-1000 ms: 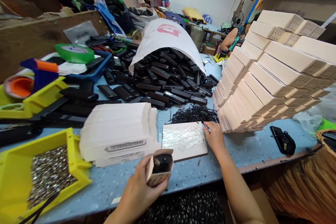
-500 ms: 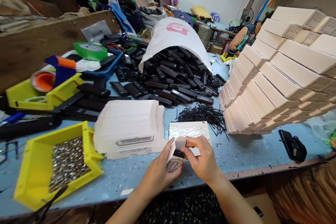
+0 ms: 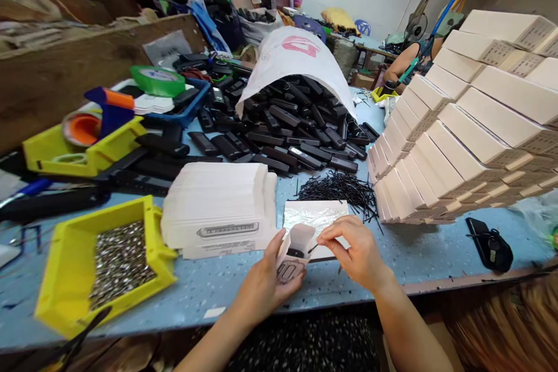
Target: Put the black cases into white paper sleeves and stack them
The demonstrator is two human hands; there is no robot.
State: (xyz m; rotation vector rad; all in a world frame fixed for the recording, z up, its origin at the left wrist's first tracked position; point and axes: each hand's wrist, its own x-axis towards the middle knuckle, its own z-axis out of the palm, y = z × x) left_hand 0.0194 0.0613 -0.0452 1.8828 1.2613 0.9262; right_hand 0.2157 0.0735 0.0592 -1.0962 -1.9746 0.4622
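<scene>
My left hand [image 3: 264,276] is wrapped round a small white cardboard box [image 3: 291,268] with black print on its side. The box is tilted, and its end flap stands open toward me. Inside its mouth the end of a black object [image 3: 296,253] shows; the rest is hidden by the box walls. At the right edge of the opening, my right hand [image 3: 355,248] pinches a thin black stick [image 3: 313,248] between thumb and finger. A white box with a shiny film top [image 3: 311,213] lies just behind my hands. Beyond it is a heap of thin black sticks [image 3: 342,190].
Flattened white cartons [image 3: 218,197] are stacked left, beside a yellow bin [image 3: 56,270] of small shiny metal pieces. Black knife-like handles [image 3: 279,154] spill from a white sack [image 3: 288,55]. A tall stack of white boxes [image 3: 475,110] and a phone [image 3: 483,238] stand right.
The black object now sits deeper in the box. My right hand has drawn back slightly to the right and pinches a thin black stick at the opening.
</scene>
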